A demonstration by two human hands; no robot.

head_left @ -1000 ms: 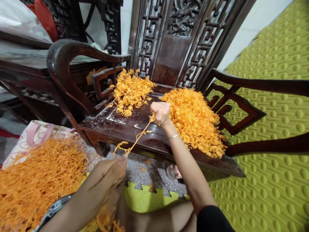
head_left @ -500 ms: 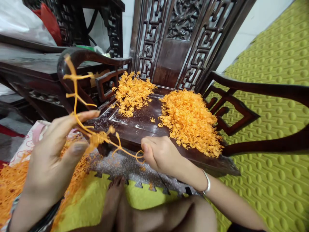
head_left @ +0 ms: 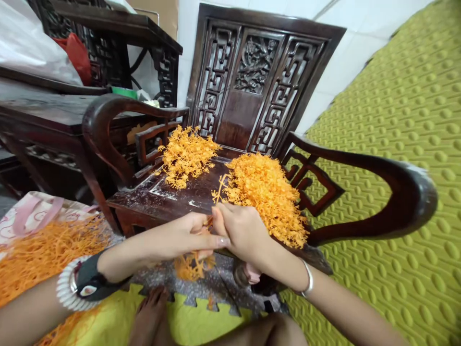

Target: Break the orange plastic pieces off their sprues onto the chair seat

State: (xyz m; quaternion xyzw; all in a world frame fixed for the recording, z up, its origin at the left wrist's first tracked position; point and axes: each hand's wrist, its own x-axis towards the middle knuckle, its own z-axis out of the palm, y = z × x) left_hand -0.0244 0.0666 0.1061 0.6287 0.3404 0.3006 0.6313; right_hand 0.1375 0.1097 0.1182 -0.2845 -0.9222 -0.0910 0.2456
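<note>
My hands meet in front of the carved chair's seat. My left hand (head_left: 192,238) is closed, its fingers pressed against my right fist, with a blurred clump of orange plastic sprigs (head_left: 194,267) hanging just below it. My right hand (head_left: 247,230) is closed too, around a thin orange plastic stem (head_left: 220,192) whose branched end sticks up above the knuckles. The fingers hide where stem and clump meet. Beyond, on the seat, lie a smaller pile of orange sprigs (head_left: 189,156) at left and a larger, denser pile of orange sprigs (head_left: 266,197) at right.
The dark wooden chair (head_left: 131,204) has curved armrests on both sides. Loose orange plastic strands (head_left: 68,240) are heaped at lower left beside a pink-and-white bag (head_left: 27,211). Yellow-green foam matting (head_left: 389,192) stands at right. A dark side table (head_left: 46,108) is at left.
My left hand has come right and down to meet my right hand. The stem stretched between them is now mostly hidden, with one end pointing up. The view has shifted slightly.
</note>
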